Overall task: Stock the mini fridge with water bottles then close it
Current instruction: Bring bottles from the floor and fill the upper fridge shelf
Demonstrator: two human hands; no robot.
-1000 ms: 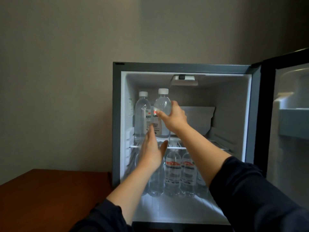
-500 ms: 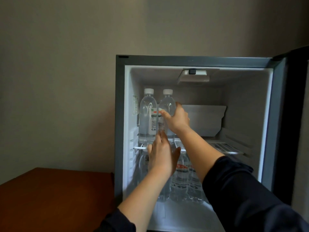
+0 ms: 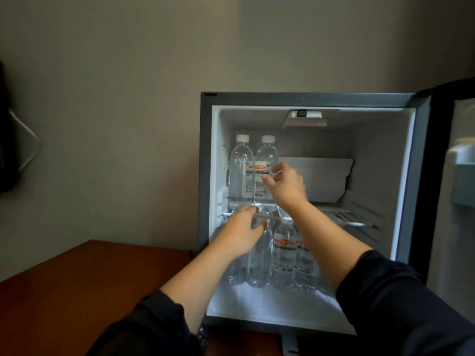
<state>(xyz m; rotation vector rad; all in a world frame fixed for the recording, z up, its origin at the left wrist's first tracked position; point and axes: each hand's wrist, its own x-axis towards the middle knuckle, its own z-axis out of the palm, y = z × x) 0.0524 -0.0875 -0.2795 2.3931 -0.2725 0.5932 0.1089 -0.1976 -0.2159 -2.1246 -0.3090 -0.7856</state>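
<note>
Half-spread, the right hand [image 3: 286, 185] sets thumb and forefinger in a loose C against the label of the right upper bottle [image 3: 266, 158]; whether they pinch it or only touch it cannot be told. That bottle stands upright on the wire shelf [image 3: 344, 218] of the mini fridge [image 3: 308, 100], just beside the left upper bottle [image 3: 239, 165]. It lies ahead and slightly left of the right hand, which is the nearer one. Below, the left hand [image 3: 243, 233] reaches with straight fingers toward the shelf's front rail, holding nothing; blur hides any contact. Lower bottles [image 3: 284, 255] stand beneath, partly covered by both forearms, so their count is unclear. The door [image 3: 460, 176] stands open at right, cut off by the frame.
</note>
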